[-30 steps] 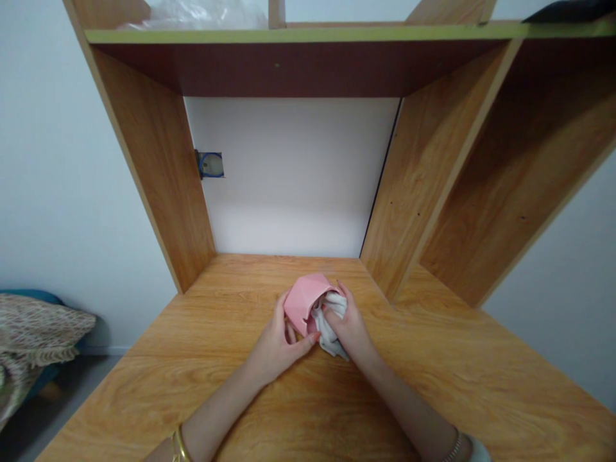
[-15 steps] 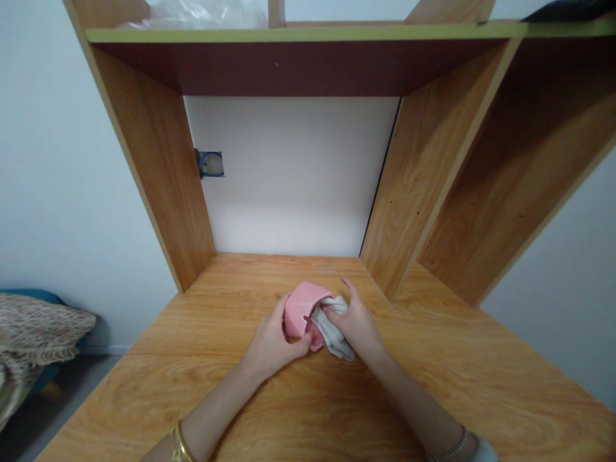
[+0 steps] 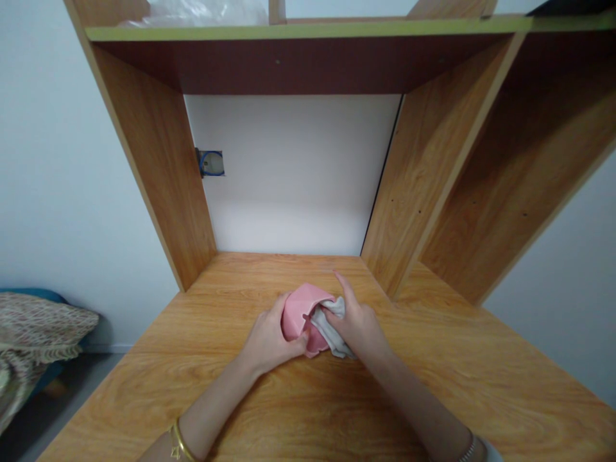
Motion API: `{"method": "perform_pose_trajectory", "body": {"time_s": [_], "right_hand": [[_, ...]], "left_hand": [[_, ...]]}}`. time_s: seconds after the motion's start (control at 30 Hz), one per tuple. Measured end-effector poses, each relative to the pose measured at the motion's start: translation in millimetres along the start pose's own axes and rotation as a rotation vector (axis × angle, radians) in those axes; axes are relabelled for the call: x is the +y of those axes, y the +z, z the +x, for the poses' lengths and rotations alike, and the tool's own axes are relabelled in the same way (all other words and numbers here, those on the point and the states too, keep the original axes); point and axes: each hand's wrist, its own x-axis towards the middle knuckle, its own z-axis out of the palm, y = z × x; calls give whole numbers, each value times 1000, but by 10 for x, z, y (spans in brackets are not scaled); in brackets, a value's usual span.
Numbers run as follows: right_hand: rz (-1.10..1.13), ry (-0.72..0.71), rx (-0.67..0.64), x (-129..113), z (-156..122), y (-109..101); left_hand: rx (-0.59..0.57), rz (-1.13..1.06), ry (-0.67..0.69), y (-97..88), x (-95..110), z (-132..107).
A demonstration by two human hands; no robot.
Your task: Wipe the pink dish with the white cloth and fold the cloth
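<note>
Head view. The left hand (image 3: 267, 340) is wrapped round the pink cup (image 3: 301, 311), fingers curled on its wall. The cup is tipped on its side, low over the wooden desk (image 3: 337, 410), with its mouth toward the right hand (image 3: 359, 327). I can't tell whether the cup touches the desk. The right hand is closed on a pale grey cloth (image 3: 332, 330) and presses it into the cup's mouth, forefinger poking out straight.

Risk, my call: the cup is gripped from one side only, so a hard push with the cloth could twist it loose and send it rolling on the smooth laminate. The cloth's loose tail could also drag out.

The desk is orange woodgrain. A white back wall stands behind the cup, with an open socket box (image 3: 210, 163) up-left of it. A shelving bay (image 3: 505, 179) is to the cup's right. The shelf above the cup holds a clear plastic bag (image 3: 206, 11). A patterned blanket (image 3: 38, 324) lies far left of the cup.
</note>
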Motion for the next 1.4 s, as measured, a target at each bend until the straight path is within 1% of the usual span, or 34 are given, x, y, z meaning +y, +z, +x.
{"method": "perform_pose_trajectory", "body": {"time_s": [0.07, 0.17, 0.33, 0.4, 0.6, 0.73, 0.87, 1.1, 1.4], "right_hand": [[0, -25, 8, 8, -5, 2], [40, -20, 4, 10, -12, 6], [232, -9, -125, 15, -25, 38], [298, -23, -149, 27, -30, 62], [389, -32, -166, 65, -40, 133], [471, -13, -155, 58, -52, 161], [478, 28, -126, 51, -58, 191], [509, 30, -99, 94, -45, 235], [463, 51, -108, 85, -39, 182]], "left_hand": [[4, 10, 10, -17, 1, -2], [9, 7, 21, -29, -5, -6], [-17, 56, 34, -13, -43, -16], [-14, 73, 32, -2, -62, -18], [-27, 91, 46, 22, -115, -9], [4, 27, 47, 33, -139, 5], [37, -55, 48, 36, -139, 13], [39, -74, 24, 17, -96, 5], [15, -136, 29, 45, -103, 6]]}}
